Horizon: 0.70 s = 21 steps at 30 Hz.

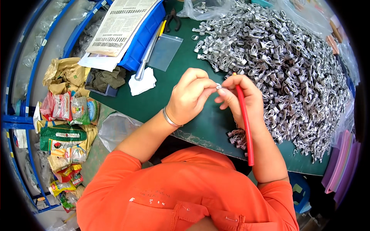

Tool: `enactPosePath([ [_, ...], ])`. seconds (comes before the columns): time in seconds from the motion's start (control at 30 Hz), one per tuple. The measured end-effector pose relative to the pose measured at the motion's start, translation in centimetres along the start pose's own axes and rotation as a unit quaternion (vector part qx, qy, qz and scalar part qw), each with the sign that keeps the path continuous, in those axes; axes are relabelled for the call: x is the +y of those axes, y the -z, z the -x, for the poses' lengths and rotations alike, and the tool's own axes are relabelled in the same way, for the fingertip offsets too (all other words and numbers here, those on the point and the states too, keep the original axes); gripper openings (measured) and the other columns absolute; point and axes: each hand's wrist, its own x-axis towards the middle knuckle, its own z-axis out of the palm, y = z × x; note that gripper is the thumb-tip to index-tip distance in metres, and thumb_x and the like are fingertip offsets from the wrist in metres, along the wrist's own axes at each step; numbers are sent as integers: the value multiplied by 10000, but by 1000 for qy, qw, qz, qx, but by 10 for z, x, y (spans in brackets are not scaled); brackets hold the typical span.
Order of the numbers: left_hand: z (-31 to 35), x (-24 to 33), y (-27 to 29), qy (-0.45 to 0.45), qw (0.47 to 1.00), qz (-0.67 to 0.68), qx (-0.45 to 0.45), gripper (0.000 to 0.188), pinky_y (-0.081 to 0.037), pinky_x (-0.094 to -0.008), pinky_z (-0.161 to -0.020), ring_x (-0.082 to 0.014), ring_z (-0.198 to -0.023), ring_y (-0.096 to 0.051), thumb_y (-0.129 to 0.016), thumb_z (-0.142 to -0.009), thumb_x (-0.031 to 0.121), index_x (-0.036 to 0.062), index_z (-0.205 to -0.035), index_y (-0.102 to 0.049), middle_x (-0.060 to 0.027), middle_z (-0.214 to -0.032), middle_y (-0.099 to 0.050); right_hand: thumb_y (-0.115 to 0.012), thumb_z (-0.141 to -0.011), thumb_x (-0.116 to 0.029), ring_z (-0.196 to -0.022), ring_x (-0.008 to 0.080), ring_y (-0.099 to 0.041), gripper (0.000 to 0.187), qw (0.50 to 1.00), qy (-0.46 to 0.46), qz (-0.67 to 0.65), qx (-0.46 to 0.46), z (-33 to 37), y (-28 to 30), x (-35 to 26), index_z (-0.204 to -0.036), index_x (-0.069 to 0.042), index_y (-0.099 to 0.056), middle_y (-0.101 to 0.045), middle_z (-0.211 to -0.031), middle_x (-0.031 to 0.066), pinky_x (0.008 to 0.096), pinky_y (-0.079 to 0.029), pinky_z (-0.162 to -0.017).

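Over the front of the table, my left hand (192, 92) is closed in a pinch on a small silvery metal piece (218, 86). My right hand (246, 98) meets it there, its thumb and fingertips at the same piece. A long red rod-like handle (245, 127) is tucked in my right hand and slants down along the wrist; a brass-coloured bit shows near its upper end. To the right spreads a big heap of small looped metal parts (277, 65), each with a coiled or ribbed band. A few darker ones (238, 138) lie by my right wrist.
On the green table (204, 127) stand a blue bin (140, 38) topped with printed papers (119, 27), pliers (172, 20), a clear zip bag (165, 52), a metal-shafted tool (144, 57) and white paper (142, 81). Filled bags (63, 134) and blue shelving (17, 119) stand left.
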Motion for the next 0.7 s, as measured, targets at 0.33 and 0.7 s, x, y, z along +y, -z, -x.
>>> enactPosePath([
  [0.33, 5, -8, 4, 151, 953, 260, 22, 218, -455, -211, -645, -93, -749, -558, -702, -691, -1, -2, -894, -621, -63, -848, -599, -574, -785, 69, -700, 127, -598, 140, 994, 58, -90, -19, -4, 9, 1, -904, 6, -535, -602, -866, 104, 205, -482, -549],
  [0.7, 11, -2, 6, 420, 640, 639, -79, 285, -439, -206, -442, -121, -557, -541, -529, -863, 106, -31, -1111, -512, -90, -911, -582, -677, -676, 61, -684, 223, -602, 244, 906, 387, 170, -27, 2, 0, 2, -790, -27, -481, -630, -868, 185, 288, -472, -600],
])
